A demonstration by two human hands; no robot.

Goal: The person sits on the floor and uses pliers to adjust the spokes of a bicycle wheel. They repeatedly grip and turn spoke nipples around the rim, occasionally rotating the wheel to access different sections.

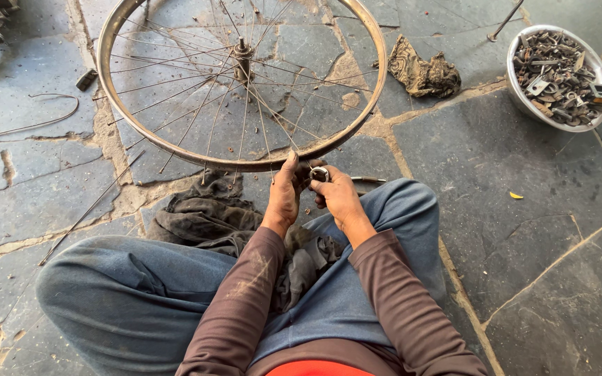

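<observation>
L hand [283, 197] pinching rim [175, 150], R hand [334, 197] gripping small metal tool [319, 173]; rim's light, stiff, spokes [196, 118] bendy—hold by rim edge.

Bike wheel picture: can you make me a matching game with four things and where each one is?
Things:
1. wheel rim
2. metal bowl
3. crumpled rag
4. dark cloth

Places:
A. far right, full of metal parts
B. under the person's forearms, by the knee
C. touched by the left hand
D. on the floor between wheel and bowl

Pairs: 1-C, 2-A, 3-D, 4-B
</observation>
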